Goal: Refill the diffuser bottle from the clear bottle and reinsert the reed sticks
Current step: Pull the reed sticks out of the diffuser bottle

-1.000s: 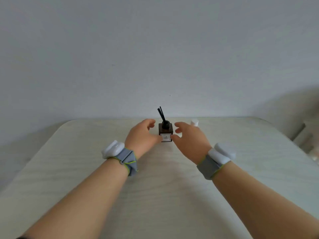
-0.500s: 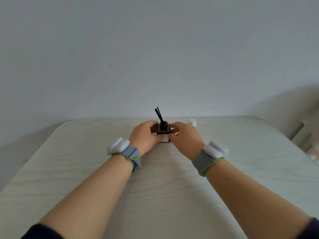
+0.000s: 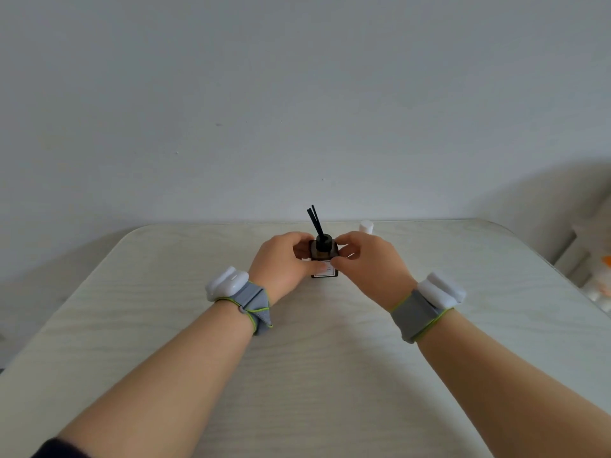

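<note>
A small dark square diffuser bottle (image 3: pixel 324 254) with a white label stands upright on the pale wooden table (image 3: pixel 297 358). Black reed sticks (image 3: pixel 315 223) lean left out of its round black neck. My left hand (image 3: pixel 284 262) grips the bottle's left side, thumb on the label. My right hand (image 3: pixel 367 262) grips its right side, fingers curled by the shoulder. Behind my right hand only the white cap of the clear bottle (image 3: pixel 366 225) shows; its body is hidden.
A plain grey wall rises behind the table's far edge. White and orange objects (image 3: pixel 601 285), blurred, sit off the table at the right. Both wrists carry grey bands with white devices.
Both hands moved in from beside the bottle and closed on its two sides. The bottle stays upright, in much the same place on the table.
</note>
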Motion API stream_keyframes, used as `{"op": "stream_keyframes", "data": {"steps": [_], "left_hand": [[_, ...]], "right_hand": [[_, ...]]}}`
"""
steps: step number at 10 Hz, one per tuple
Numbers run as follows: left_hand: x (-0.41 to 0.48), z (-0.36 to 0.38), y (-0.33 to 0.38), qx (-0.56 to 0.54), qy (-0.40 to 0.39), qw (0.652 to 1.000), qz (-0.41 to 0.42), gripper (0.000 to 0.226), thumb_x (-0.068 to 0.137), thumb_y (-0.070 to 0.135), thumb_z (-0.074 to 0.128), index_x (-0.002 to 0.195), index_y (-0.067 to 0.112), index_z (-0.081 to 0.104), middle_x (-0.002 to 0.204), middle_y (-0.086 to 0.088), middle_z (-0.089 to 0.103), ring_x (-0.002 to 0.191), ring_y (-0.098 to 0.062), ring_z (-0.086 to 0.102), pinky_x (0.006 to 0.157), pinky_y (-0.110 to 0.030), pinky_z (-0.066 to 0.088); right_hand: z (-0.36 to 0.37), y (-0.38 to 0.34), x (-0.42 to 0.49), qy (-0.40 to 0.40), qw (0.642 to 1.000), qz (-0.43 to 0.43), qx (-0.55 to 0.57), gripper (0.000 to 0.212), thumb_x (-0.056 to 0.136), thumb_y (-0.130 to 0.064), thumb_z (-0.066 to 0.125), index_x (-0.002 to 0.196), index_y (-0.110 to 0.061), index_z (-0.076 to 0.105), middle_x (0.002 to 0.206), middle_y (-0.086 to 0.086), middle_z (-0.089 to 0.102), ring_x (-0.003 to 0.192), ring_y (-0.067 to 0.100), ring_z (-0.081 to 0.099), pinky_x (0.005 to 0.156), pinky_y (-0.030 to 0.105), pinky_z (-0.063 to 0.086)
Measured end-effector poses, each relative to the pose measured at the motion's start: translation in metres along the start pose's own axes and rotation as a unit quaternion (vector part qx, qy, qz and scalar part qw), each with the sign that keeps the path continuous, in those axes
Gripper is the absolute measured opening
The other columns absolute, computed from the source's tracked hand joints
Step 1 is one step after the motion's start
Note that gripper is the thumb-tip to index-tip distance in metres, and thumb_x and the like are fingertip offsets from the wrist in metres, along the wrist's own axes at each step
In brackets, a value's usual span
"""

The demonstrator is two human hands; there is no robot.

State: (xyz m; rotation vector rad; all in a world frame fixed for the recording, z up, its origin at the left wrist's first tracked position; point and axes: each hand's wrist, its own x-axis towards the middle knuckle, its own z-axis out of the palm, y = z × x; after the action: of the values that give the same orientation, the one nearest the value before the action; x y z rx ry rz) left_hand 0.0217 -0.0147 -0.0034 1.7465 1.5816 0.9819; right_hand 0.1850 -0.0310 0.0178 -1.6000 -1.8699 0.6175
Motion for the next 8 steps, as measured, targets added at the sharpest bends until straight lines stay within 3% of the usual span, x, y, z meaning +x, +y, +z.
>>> {"op": "stream_keyframes", "data": {"steps": [1,3,6,8], "left_hand": [[-0.007,0.004,0.003,-0.009,-0.001,1.000,0.005,0.048,0.064,0.019,0.085,0.109,0.020,0.068,0.100,0.003,0.073,0.093,-0.013,0.068,0.092,-0.035,0.053],[-0.025,0.011,0.007,-0.014,-0.005,1.000,0.006,0.048,0.063,0.018,0.085,0.108,0.021,0.068,0.099,0.002,0.073,0.093,-0.014,0.068,0.092,-0.035,0.053],[-0.038,0.017,0.007,0.006,-0.006,1.000,0.011,0.049,0.064,0.019,0.085,0.110,0.022,0.067,0.100,0.004,0.072,0.094,-0.012,0.066,0.089,-0.029,0.052],[-0.037,0.019,0.006,0.013,-0.006,1.000,0.005,0.054,0.063,0.025,0.085,0.113,0.022,0.066,0.101,0.006,0.072,0.095,-0.011,0.066,0.091,-0.034,0.052]], "right_hand": [[-0.004,0.003,-0.007,0.002,1.000,-0.002,0.003,0.034,0.084,-0.021,0.062,0.118,-0.022,0.062,0.096,-0.006,0.071,0.088,0.011,0.066,0.069,0.015,0.047],[-0.010,0.010,-0.024,-0.009,1.000,-0.005,0.003,0.035,0.081,-0.022,0.065,0.116,-0.023,0.063,0.095,-0.006,0.072,0.088,0.010,0.067,0.076,0.021,0.050],[-0.010,0.017,-0.032,-0.020,1.000,-0.009,0.003,0.034,0.079,-0.020,0.067,0.113,-0.023,0.062,0.090,-0.007,0.070,0.085,0.012,0.067,0.075,0.027,0.054],[-0.011,0.015,-0.032,0.005,1.000,-0.023,0.006,0.037,0.080,-0.039,0.069,0.113,-0.022,0.062,0.100,-0.006,0.065,0.087,0.011,0.063,0.070,0.020,0.044]]}}
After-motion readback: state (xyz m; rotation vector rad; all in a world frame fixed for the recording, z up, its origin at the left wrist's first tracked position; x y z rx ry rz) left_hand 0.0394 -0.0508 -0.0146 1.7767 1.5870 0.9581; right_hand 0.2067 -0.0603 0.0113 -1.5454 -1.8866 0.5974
